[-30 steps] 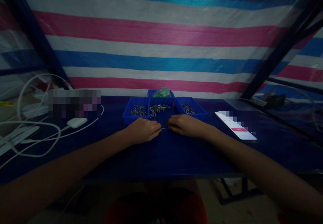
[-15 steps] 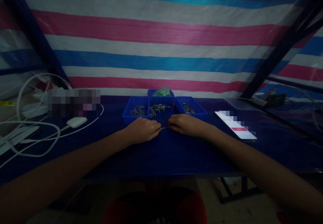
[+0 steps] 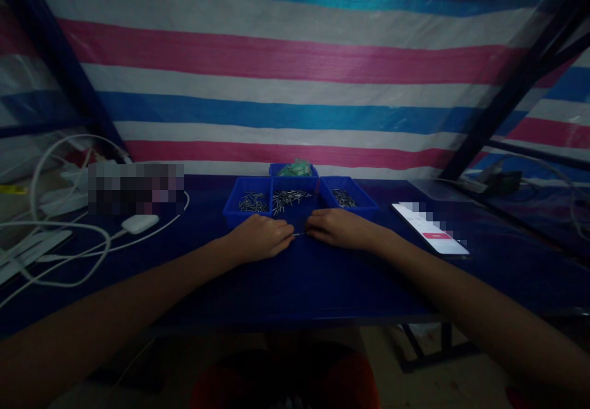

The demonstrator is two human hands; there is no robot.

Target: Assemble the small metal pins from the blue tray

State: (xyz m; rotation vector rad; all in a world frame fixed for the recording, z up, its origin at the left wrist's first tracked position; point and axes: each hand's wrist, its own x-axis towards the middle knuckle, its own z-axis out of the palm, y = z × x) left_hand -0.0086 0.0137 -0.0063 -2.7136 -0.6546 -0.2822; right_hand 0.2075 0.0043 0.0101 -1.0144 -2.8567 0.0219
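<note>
Between my two hands stretches a thin metal pin-like piece point(image 3: 300, 234), just above the blue table. My left hand point(image 3: 263, 237) is closed, pinching its left end. The fingers of my right hand point(image 3: 340, 229) are closed around its right end. Both fingertips hide the ends, so its exact kind does not show. Just beyond my left hand sits a blue bin point(image 3: 229, 206) with small metal pieces point(image 3: 252, 202) in it. More loose metal pieces point(image 3: 286, 198) lie in a pile in the middle. Beyond my right hand another blue bin point(image 3: 366, 198) holds similar pieces point(image 3: 343, 197).
At the back, a third blue bin point(image 3: 275, 169) holds green plastic packets point(image 3: 297, 168). A lit phone point(image 3: 431, 229) lies on the table point(image 3: 295, 292) at right. White cables point(image 3: 108, 243) and a white adapter point(image 3: 141, 223) are at left. A striped sheet point(image 3: 295, 58) hangs behind.
</note>
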